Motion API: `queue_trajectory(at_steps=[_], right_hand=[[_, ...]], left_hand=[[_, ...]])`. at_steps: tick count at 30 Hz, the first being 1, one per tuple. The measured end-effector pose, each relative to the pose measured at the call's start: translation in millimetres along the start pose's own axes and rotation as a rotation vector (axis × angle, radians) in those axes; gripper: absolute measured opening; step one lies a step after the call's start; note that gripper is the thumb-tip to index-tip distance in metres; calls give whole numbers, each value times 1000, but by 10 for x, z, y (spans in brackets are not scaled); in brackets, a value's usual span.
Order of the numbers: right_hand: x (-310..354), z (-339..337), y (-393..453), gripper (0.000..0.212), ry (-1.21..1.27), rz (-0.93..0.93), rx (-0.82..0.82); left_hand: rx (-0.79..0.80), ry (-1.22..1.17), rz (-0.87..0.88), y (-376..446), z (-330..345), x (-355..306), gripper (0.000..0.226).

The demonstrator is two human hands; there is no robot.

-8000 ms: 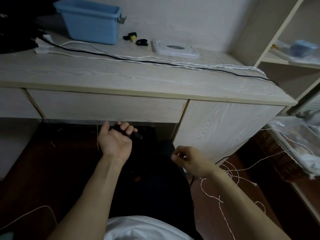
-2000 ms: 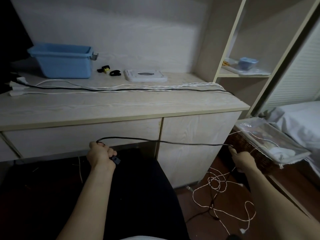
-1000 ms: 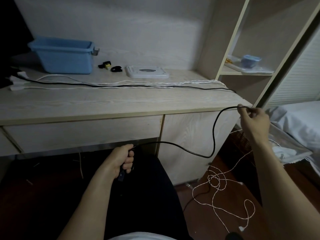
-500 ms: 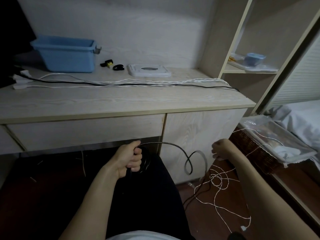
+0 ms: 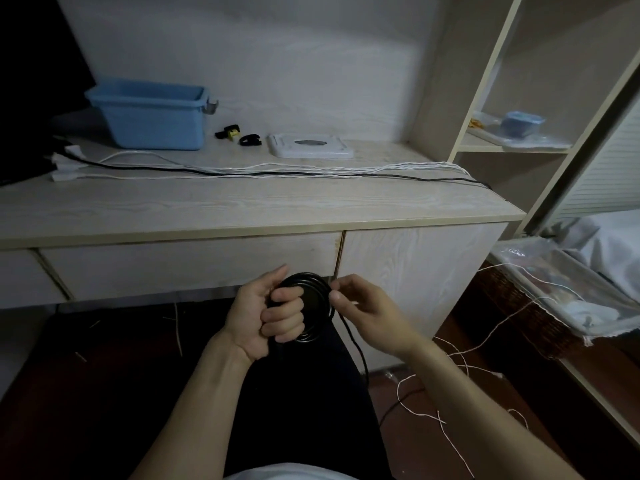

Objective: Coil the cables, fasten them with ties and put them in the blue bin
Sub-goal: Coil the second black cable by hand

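I am holding a coil of black cable (image 5: 313, 308) in my left hand (image 5: 268, 311), just below the desk's (image 5: 242, 209) front edge and above my lap. My left fingers (image 5: 282, 315) are curling round one side of the loops, palm turned toward me, thumb pointing up beside the coil. My right hand (image 5: 367, 313) is sitting just beside the coil's right edge, thumb and forefinger pinching the black strand where it is meeting the loops; the loose end is trailing down past my wrist toward the floor. Both forearms are reaching forward and angling inward. The blue bin (image 5: 152, 116) is standing at the desk's back left, well apart from the coil. White cables (image 5: 311, 169) are lying stretched across the desktop.
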State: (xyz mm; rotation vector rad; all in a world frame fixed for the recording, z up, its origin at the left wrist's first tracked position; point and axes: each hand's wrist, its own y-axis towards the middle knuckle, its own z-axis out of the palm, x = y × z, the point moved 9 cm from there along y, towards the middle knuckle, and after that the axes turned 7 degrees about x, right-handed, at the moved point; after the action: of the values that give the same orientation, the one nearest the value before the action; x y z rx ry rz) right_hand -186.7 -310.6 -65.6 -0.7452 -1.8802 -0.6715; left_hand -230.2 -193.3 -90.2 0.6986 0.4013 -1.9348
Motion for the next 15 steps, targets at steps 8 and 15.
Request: queue_trajectory(at_steps=[8,15], right_hand=[[-370,194,-127,21,-9,61,-92],[-513,326,-145,8,-279,134,65]], left_hand=[[-194,-436,609,-197,-274,-423,48],[-540,-134,686,-268,-436,-501,28]])
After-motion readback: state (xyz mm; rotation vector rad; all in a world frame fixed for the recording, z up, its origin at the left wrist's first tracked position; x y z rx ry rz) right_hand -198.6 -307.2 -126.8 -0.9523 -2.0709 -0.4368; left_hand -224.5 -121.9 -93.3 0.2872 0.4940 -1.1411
